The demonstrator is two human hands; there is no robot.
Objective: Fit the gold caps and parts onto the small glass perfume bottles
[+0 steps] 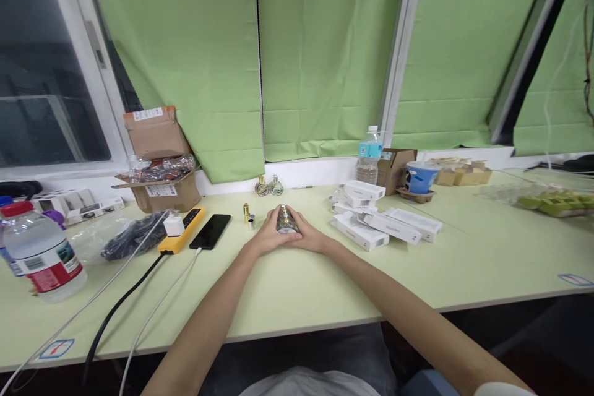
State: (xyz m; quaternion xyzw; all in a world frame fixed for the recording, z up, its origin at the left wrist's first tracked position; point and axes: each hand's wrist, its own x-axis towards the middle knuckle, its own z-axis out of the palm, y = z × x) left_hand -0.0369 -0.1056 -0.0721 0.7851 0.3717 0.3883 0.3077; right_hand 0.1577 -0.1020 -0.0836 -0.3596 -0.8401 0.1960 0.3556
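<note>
A small perfume bottle (288, 221) of patterned glass with a shiny metal neck is on the table in front of me, clasped from both sides. My left hand (268, 236) is closed around its left side. Against the right side presses my right hand (310, 235), fingers curved around the glass. The thumbs come close together at the near end of the bottle. Left of my hands stand a gold sprayer piece (246, 212) and a short silver cap (251, 221). Two more perfume bottles, one amber (262, 186) and one clear green (276, 186), stand by the wall.
On the right lie several white boxes (366, 229), with a water bottle (370, 154) and blue cup (420, 177) behind. To the left are a black phone (210, 232), yellow power strip (182, 232), cables, an open carton (162, 190) and a large red-capped bottle (44, 253).
</note>
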